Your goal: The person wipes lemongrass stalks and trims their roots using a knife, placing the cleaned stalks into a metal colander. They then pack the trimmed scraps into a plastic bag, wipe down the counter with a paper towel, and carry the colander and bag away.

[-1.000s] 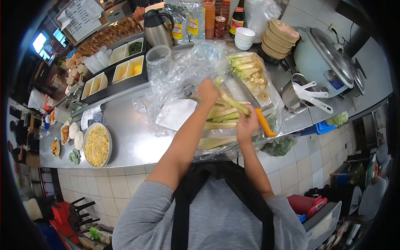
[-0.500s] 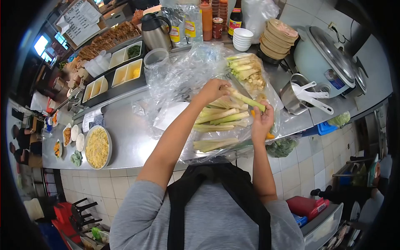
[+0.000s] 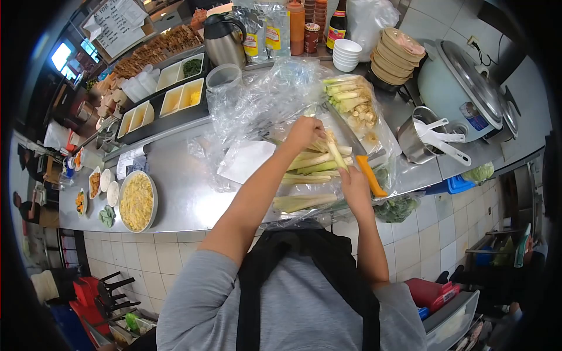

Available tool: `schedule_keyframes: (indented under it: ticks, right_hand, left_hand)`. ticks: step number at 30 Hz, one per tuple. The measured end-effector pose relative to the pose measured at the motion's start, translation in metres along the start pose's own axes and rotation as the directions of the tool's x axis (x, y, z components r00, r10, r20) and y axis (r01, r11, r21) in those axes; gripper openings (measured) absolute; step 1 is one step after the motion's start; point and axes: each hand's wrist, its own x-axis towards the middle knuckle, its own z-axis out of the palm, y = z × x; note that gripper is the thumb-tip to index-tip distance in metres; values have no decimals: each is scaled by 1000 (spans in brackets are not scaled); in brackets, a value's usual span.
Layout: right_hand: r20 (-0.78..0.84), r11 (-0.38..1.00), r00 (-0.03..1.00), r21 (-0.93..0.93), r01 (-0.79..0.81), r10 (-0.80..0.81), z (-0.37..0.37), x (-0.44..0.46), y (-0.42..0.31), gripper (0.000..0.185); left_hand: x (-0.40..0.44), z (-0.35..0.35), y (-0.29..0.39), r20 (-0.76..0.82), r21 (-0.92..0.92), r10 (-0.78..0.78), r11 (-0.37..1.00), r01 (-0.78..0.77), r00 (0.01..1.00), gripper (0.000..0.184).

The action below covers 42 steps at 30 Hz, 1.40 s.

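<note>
Two bare hands, both closed in a narrow grip on one item. Item: one long pale green-and-white stalk [image 3: 335, 152], held aslant above the counter. My left hand [image 3: 306, 133] pinches it near its upper end; my right hand [image 3: 354, 186] has its fingers round the lower end. Change noted: the stalk has swung from a flatter slant out to my right to a steeper one over the pile, and the orange handle, partly covered a moment ago, shows fully; I judge the stalk is being turned by hand, with no blade on it. Directly beneath and to the left: one loose pile of pale green stalks [image 3: 319, 162]. Nearer the counter edge: a few more light stalks [image 3: 304, 203], lying apart. Beside my right hand: one knife with a bright orange handle [image 3: 370, 175], unheld. Beyond: one bundle of green stalks with whitish root ends [image 3: 351, 99], on plastic. Left of the pile: one white paper sheet [image 3: 246, 162] and crumpled clear plastic [image 3: 252, 99]. Under all: one stainless-steel counter [image 3: 181, 181].
</note>
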Motion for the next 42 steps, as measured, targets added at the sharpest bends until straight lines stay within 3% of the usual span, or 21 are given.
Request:
schedule_keyframes:
  ticks: [13,15,16,17,18,19,20,21,22,23,25,26,27,28,29,30,31,32,35,41,42]
  right_hand:
    - [-30,989,996,124,-75,80,-11,-35,4,32]
    - [-35,982,999,185,-28,35,-15,-43,12,34]
    - [-34,983,999,181,-24,31,-19,-50,10,34]
    - [62,942,989,302,-147,135,-26,-57,6,35]
    - [172,870,958,406,-280,228,-30,-63,4,35]
    - [175,867,956,407,-287,235,-30,-63,3,35]
    - [282,687,915,605,-403,288,-32,-59,3,34]
    - [390,449,869,746,-492,305,-34,-53,2,34]
    - [458,317,843,785,-532,281,-33,-46,6,35]
    - [450,316,847,790,-525,284,-31,-40,13,35]
    - [596,-157,803,794,-587,10,-24,-29,30,34]
    - [591,-158,806,797,-583,11,-19,-24,34,34]
    - [599,-298,797,748,-593,-81,-15,-20,35,32]
    - [591,-426,787,675,-603,-177,-13,-16,35,31]
    - [591,-426,786,674,-604,-179,-11,-14,34,31]
    - [588,-446,786,661,-603,-190,-10,-13,31,30]
    - [586,-464,784,647,-604,-203,-8,-11,28,30]
    - [589,-463,780,642,-611,-211,-6,-10,25,30]
    - [593,-438,765,636,-636,-249,-1,-8,18,30]
    - [611,-400,716,595,-697,-339,3,-6,13,31]
    - [632,-341,712,625,-702,-307,3,-6,11,30]
  left_hand:
    - [9,32,-10,89,64,64,996,-69,994,10]
    - [14,20,-31,16,169,49,984,-52,999,11]
    - [17,1,-29,6,154,-120,981,117,993,10]
    - [21,-20,-27,1,138,-284,950,281,959,9]
    - [25,-31,-31,3,138,-287,949,283,958,9]
    - [27,-40,-35,94,224,-190,960,166,977,13]
    - [29,-45,-37,192,296,-94,955,34,977,17]
    - [26,-48,-29,198,296,-88,955,26,976,17]
    - [18,-50,-16,271,377,-111,926,1,956,27]
    - [10,-52,-2,338,453,-139,891,-31,931,38]
    - [-6,-54,24,311,466,-108,883,-52,944,42]
    - [-10,-54,30,280,482,-87,874,-62,956,46]
    - [-11,-53,30,281,482,-84,874,-65,956,46]
    - [-11,-51,30,271,307,-36,950,-51,962,42]
    - [-11,-50,30,251,121,8,992,-39,968,38]
    - [-13,-49,34,249,125,3,992,-36,969,38]
    - [-14,-48,38,263,-149,-109,977,152,959,35]
    - [-15,-47,42,304,-404,-210,855,325,929,32]
    - [-19,-45,46,229,-551,-287,749,366,930,29]
    - [-21,-50,40,286,-592,-437,619,516,853,18]
    - [-22,-50,39,286,-591,-438,620,517,852,18]
